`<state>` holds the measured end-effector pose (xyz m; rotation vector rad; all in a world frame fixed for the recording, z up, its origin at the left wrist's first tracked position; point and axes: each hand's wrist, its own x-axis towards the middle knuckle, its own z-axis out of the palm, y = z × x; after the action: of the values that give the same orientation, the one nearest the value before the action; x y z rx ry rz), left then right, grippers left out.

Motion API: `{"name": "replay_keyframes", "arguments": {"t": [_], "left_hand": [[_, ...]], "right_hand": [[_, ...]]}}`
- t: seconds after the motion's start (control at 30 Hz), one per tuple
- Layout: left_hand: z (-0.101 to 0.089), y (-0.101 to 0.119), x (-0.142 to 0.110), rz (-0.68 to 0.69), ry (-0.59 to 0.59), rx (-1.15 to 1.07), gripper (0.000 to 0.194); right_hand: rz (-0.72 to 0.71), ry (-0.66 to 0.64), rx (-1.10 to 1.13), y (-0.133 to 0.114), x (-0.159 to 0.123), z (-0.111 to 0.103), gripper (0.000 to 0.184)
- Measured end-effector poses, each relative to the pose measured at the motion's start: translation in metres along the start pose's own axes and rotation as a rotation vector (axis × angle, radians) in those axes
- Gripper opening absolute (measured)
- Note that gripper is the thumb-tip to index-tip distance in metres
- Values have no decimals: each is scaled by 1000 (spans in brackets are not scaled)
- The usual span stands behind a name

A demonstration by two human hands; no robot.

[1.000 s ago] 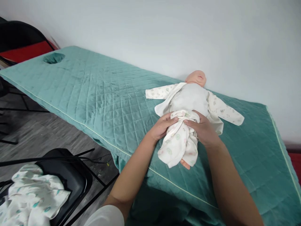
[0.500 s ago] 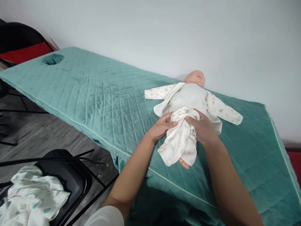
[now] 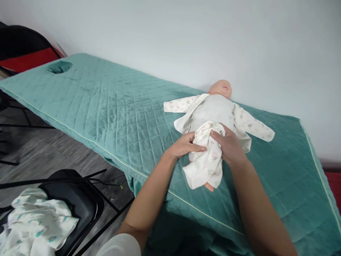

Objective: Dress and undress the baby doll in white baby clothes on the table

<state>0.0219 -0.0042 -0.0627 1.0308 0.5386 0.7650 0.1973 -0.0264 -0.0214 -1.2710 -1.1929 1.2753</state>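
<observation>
A baby doll [image 3: 222, 87] lies on its back on the green quilted bed cover [image 3: 128, 103], its head toward the wall. It wears a white printed jacket [image 3: 255, 128], with the front open and the sleeves spread out to both sides. Over the doll's legs, my left hand [image 3: 185, 145] and my right hand [image 3: 230, 144] both grip bunched white printed baby pants [image 3: 206, 167]. My left thumb lies across the cloth, and my right thumb presses near the gathered top. One doll foot [image 3: 209, 186] shows below the hem; the rest of the legs is mostly hidden.
A black folding chair [image 3: 87, 199] at lower left bears a crumpled white cloth with green print [image 3: 39, 224]. Another black and red chair [image 3: 29, 58] stands beyond the bed's far left end. The bed has a face hole [image 3: 60, 67]; a white wall [image 3: 170, 39] runs behind it.
My left thumb has slid rightward across the pants, and the cloth's lower left corner has drawn in to the right. My right hand and the doll's upper body look nearly unchanged.
</observation>
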Motion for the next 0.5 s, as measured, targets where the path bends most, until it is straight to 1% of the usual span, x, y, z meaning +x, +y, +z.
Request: {"name": "replay_keyframes", "arguments": {"t": [0.1, 0.17, 0.23, 0.27, 0.33, 0.37, 0.4, 0.43, 0.5], "left_hand": [[1, -2, 0, 43, 55, -136, 48], [3, -2, -1, 77, 92, -227, 50], [5, -1, -3, 89, 139, -288, 50], [6, 0, -3, 91, 167, -303, 48], [8, 1, -6, 93, 217, -310, 43], [9, 2, -7, 94, 236, -308, 42], [10, 3, -9, 97, 254, -306, 40], [12, 3, -12, 102, 269, -307, 40], [19, 4, -20, 117, 296, -322, 39]], "right_hand": [[-1, 6, -53, -1, -1, 1, 39], [5, -24, -97, -5, -3, 1, 42], [13, -118, -160, -10, -5, 0, 44], [16, -195, -208, -13, -5, -1, 44], [19, -352, -317, -18, -7, -3, 39], [20, -403, -364, -20, -7, -4, 36], [21, -421, -396, -21, -8, -4, 34], [19, -410, -413, -21, -8, -4, 33], [5, -348, -436, -20, -7, -4, 35]]}}
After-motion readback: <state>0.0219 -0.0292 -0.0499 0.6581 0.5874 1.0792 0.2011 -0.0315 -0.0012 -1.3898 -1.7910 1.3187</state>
